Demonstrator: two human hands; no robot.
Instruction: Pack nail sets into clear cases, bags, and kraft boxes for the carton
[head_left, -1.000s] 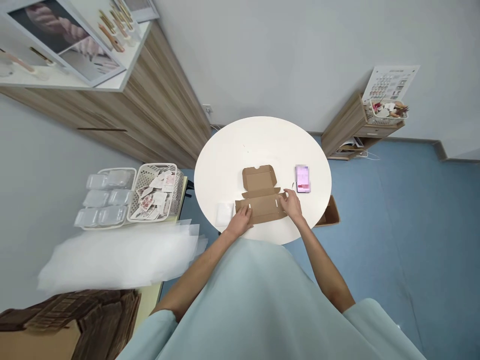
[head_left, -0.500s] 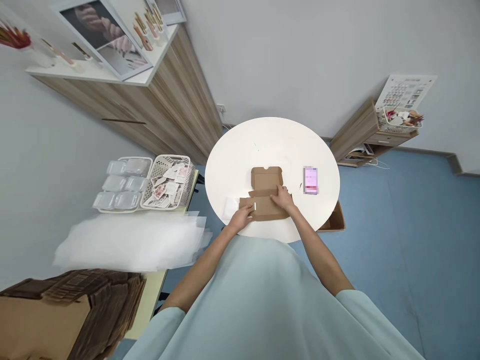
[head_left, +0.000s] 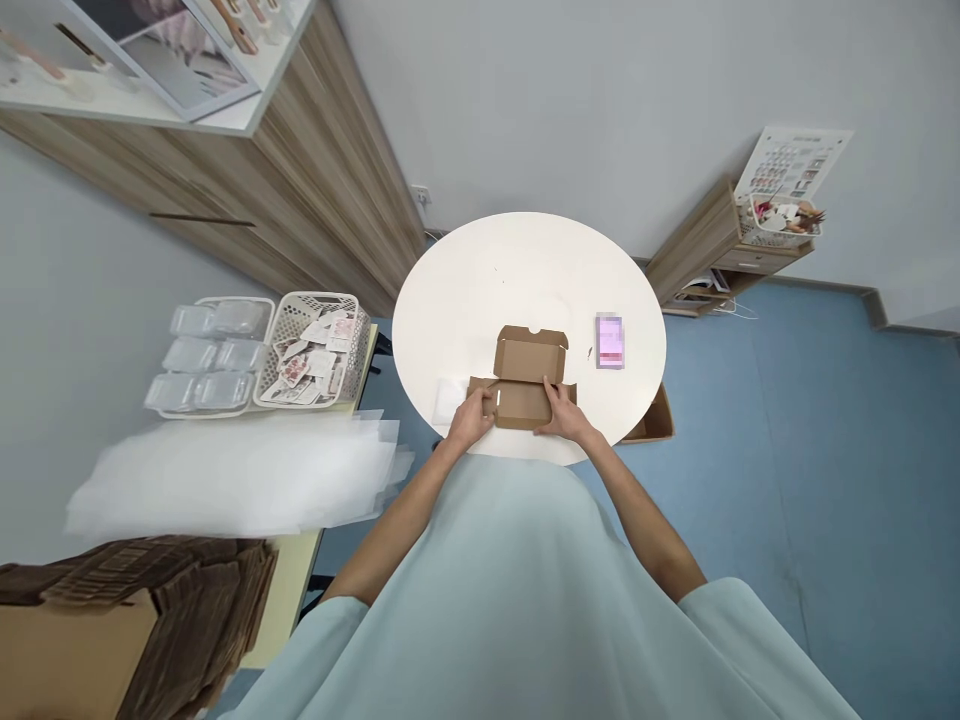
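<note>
A brown cardboard mailer box [head_left: 529, 362] lies partly folded on the round white table [head_left: 457, 290], its notched lid panel laid back toward the wall. My left hand [head_left: 471, 418] has its fingers closed on the box's left side flap, near a small white slot. At the right end, my right hand [head_left: 567, 414] grips the box, thumb toward the front edge and fingers over the side. Part of the side walls is hidden by both hands. Close to my left hand sits a flat white packet [head_left: 448, 397].
A phone-like pink rectangle [head_left: 610, 342], pixelated, lies to the right on the table. Left, a side table bears a basket of printed cards [head_left: 309, 350], clear plastic boxes [head_left: 192, 354], white translucent sheets [head_left: 240, 475] and stacked flat cardboard [head_left: 202, 620]. An open carton [head_left: 654, 418] stands below right.
My right hand has moved from the box's crease down to its right end. The box's front and side edges now stand more upright. The view has shifted a little.
</note>
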